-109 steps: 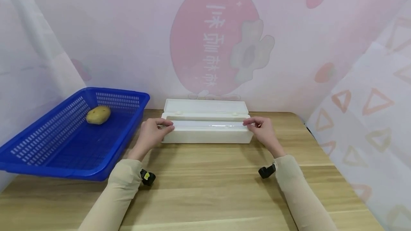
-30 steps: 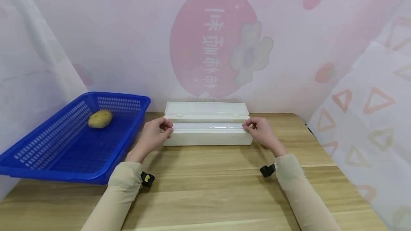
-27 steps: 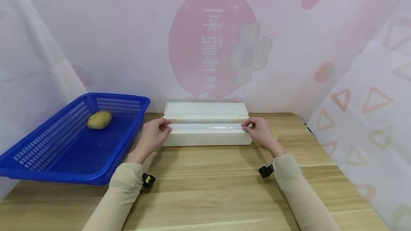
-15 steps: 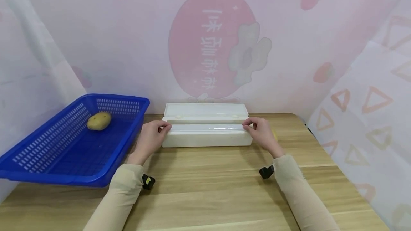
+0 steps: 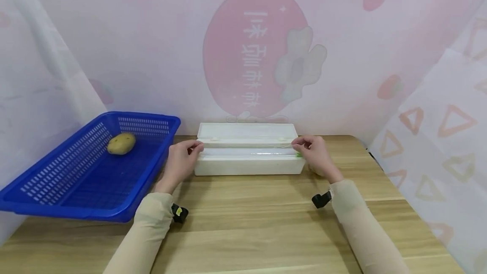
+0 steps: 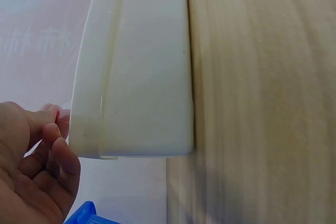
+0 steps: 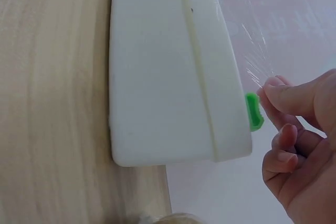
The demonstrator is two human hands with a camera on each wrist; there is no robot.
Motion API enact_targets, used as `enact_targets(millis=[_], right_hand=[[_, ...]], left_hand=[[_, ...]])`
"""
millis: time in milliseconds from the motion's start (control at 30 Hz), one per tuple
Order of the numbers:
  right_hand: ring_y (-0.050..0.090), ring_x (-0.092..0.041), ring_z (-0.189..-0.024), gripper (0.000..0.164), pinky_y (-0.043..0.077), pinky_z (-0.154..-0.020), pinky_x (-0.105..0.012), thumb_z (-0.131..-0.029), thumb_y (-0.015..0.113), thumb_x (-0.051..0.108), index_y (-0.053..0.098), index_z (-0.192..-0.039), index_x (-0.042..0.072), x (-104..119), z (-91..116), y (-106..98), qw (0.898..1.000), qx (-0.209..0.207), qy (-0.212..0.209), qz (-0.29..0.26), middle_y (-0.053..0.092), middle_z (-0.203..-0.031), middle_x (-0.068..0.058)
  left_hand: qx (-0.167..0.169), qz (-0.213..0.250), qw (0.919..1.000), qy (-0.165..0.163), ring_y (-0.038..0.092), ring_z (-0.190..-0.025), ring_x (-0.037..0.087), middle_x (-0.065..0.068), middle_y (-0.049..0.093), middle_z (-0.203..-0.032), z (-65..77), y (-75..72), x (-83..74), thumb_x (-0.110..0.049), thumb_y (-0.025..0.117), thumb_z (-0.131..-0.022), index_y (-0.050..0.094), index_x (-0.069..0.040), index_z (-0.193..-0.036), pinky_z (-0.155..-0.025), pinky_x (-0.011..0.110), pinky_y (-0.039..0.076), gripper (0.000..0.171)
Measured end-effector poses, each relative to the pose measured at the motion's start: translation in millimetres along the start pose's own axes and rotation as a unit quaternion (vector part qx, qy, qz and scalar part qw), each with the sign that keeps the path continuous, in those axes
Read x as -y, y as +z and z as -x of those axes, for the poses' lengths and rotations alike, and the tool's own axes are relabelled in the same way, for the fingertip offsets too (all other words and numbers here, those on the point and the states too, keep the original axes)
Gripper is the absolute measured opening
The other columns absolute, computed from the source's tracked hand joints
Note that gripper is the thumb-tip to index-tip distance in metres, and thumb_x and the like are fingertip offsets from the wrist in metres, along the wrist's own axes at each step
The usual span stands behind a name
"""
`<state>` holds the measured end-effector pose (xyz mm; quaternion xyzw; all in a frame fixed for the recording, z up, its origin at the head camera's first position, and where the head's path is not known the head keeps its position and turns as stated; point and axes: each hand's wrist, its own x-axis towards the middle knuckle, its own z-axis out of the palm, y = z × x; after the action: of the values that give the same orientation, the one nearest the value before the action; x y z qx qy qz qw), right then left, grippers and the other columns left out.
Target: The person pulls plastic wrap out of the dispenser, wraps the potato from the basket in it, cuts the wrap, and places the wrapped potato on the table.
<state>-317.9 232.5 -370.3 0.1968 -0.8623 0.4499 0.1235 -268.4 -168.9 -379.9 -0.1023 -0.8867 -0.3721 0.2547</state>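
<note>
A long white cling film dispenser [image 5: 249,166] stands on the table with its lid [image 5: 247,130] tipped open at the back. A shiny roll of cling film [image 5: 236,152] lies inside. My right hand [image 5: 315,155] pinches the film's edge at the right end; creased clear film [image 7: 254,66] stretches from its fingertips in the right wrist view. Close by those fingers, a green cutter slider [image 7: 254,112] sticks out from the dispenser. At the left end my left hand [image 5: 180,162] pinches with thumb and forefinger; the film there is barely visible in the left wrist view.
To the left sits a blue plastic basket [image 5: 131,210] holding a potato [image 5: 121,143]. A yellowish rounded thing [image 7: 181,219] shows partly at the bottom of the right wrist view. A printed pink cloth [image 5: 167,54] hangs behind the wooden table [image 5: 243,231].
My right hand has shifted slightly right, and the green slider and a creased strip of film now show beside its fingers. My left hand stays at the left end. The head view has shifted slightly.
</note>
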Motion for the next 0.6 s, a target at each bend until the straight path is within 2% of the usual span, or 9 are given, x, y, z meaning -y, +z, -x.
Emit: enact_targets(millis=[267,433,600], right_hand=[[0.049,-0.022,-0.067,0.009,0.040,-0.055,-0.024,-0.093,0.069,0.008,0.073,-0.095,0.000,6,-10,-8,1.000,0.009,0.015,0.012,0.066,-0.080,-0.012],[0.049,-0.020,-0.066,0.012,0.039,-0.055,-0.024,-0.093,0.069,0.009,0.073,-0.098,-0.001,10,-17,-11,1.000,0.010,0.026,0.011,0.067,-0.084,-0.019],[0.051,-0.021,-0.067,0.010,0.039,-0.054,-0.025,-0.093,0.070,0.009,0.073,-0.097,0.000,15,-26,-18,1.000,0.010,0.015,0.023,0.068,-0.083,-0.016]], left_hand=[[-0.016,0.006,0.9995,-0.026,0.056,-0.069,0.019,0.010,0.070,-0.083,-10.7,-3.7,-2.9,-0.017,0.065,-0.097,0.075,-0.003,-0.104,-0.060,0.034,0.046,0.018],[-0.038,0.012,0.9989,-0.026,0.057,-0.070,0.021,0.012,0.070,-0.085,-17.2,-5.1,-6.1,-0.016,0.066,-0.096,0.075,-0.003,-0.105,-0.061,0.035,0.047,0.018],[-0.057,0.011,0.9982,-0.016,0.058,-0.071,0.022,0.012,0.070,-0.084,-23.1,-7.8,-11.4,-0.014,0.065,-0.097,0.075,-0.002,-0.103,-0.062,0.037,0.047,0.017]])
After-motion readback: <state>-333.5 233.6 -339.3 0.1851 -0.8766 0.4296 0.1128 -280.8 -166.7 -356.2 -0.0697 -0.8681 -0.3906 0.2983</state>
